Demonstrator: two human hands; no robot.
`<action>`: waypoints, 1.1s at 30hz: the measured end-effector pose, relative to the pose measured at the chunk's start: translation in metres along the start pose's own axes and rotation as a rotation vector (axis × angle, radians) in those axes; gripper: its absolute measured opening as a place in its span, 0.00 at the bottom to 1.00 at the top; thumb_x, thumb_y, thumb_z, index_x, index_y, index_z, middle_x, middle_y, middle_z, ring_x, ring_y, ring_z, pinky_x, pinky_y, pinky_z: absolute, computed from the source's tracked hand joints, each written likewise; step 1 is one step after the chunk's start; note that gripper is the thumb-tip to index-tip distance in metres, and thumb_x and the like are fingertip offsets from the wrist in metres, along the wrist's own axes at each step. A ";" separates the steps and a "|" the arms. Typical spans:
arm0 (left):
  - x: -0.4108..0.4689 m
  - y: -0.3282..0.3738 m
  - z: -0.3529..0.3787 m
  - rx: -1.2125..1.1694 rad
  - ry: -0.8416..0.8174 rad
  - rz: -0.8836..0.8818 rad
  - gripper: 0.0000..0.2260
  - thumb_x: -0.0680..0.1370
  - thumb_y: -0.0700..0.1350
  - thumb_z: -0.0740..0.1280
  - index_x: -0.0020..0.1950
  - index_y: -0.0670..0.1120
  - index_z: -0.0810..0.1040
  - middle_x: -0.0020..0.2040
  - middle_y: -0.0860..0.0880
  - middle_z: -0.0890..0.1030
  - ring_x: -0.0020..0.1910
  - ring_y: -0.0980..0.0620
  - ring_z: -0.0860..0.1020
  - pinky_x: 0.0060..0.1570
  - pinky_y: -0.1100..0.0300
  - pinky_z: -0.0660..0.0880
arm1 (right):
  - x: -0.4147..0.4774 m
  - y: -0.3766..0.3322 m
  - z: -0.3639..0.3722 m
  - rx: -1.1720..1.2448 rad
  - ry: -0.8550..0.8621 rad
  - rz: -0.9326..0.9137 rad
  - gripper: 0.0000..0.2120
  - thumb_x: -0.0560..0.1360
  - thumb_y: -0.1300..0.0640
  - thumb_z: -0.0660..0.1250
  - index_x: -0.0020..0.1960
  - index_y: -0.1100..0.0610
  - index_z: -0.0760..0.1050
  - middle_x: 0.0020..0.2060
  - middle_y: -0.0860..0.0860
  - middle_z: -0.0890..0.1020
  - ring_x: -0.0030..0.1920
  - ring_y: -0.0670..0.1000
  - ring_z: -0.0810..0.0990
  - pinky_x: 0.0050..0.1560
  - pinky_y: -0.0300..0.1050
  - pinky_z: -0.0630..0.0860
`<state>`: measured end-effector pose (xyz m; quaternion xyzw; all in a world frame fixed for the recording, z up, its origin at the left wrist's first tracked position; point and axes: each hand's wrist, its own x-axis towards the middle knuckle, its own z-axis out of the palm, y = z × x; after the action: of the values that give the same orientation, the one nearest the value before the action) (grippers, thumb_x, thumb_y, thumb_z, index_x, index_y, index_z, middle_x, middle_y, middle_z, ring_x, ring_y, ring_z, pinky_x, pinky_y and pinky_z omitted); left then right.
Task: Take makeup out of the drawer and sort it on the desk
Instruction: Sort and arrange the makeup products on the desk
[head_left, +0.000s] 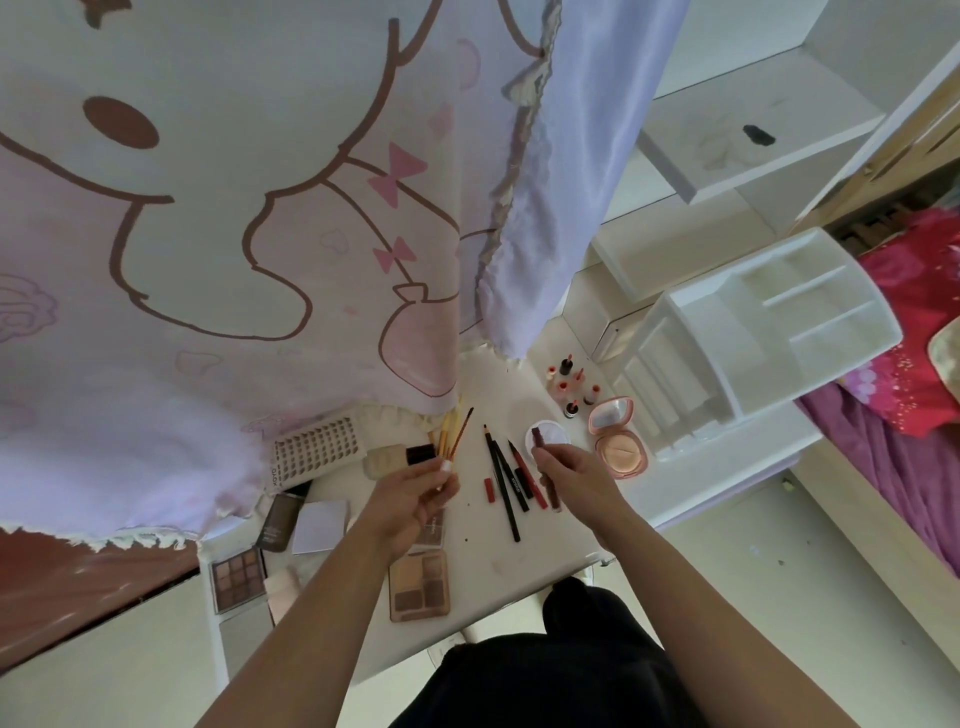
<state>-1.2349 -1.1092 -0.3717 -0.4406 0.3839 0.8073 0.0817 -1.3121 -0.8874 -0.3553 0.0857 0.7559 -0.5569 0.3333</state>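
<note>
Two hands: both are raised just above the white desk (545, 551), each holding makeup; bare arms reach in from the bottom of the view
Left hand (415, 501): fingers curled round the lower ends of a bundle of thin brushes with yellow and orange handles (451, 436), tips fanning away towards the pink cartoon-print curtain (234, 234)
Right hand (579, 478): fingers and thumb closed round a slim dark maroon lip tube (542, 440), held roughly upright, near a row of black and red liner pencils (511, 478)
Already laid out: small bottles with coral caps (565, 388) stand together at the far edge; an open peach round powder compact (618, 452) lies beside them; a tan eyeshadow palette (420, 587) lies near the front edge
White plastic organiser (691, 312): stands to the right, compartments bare
Drawer: cannot be made out in this view
Step in hand: probably placing these two items with their own kinds
Doing it well: lay the brushes down together, parallel, on a bare patch to the left of the pencils, so they do not roll or scatter; set the lip tube beside the red pencils or by the coral-capped bottles, without knocking them over
Risk: the curtain hangs over the desk's left part and may hide or catch the brush tips
</note>
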 end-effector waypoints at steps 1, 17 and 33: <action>0.001 -0.003 0.002 0.019 -0.014 -0.031 0.11 0.77 0.28 0.65 0.59 0.31 0.76 0.53 0.36 0.80 0.49 0.44 0.81 0.41 0.60 0.82 | 0.004 0.000 -0.002 -0.012 0.022 -0.004 0.07 0.79 0.48 0.66 0.48 0.47 0.82 0.36 0.44 0.81 0.39 0.46 0.78 0.45 0.42 0.76; 0.040 -0.053 0.035 0.724 0.261 0.041 0.14 0.74 0.41 0.75 0.58 0.40 0.81 0.48 0.45 0.81 0.39 0.53 0.76 0.37 0.63 0.74 | 0.058 0.001 -0.009 -0.527 0.022 -0.018 0.16 0.78 0.54 0.66 0.65 0.53 0.76 0.46 0.47 0.83 0.43 0.45 0.77 0.37 0.32 0.67; 0.046 -0.074 0.042 0.974 0.401 0.049 0.14 0.75 0.47 0.73 0.58 0.44 0.83 0.55 0.45 0.84 0.55 0.47 0.80 0.53 0.56 0.77 | 0.052 0.053 0.035 -0.916 0.005 -0.127 0.14 0.80 0.50 0.65 0.62 0.56 0.71 0.55 0.54 0.80 0.55 0.58 0.80 0.52 0.51 0.76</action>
<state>-1.2549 -1.0383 -0.4344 -0.4884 0.7328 0.4370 0.1830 -1.3112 -0.9125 -0.4334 -0.1154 0.9287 -0.1846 0.3003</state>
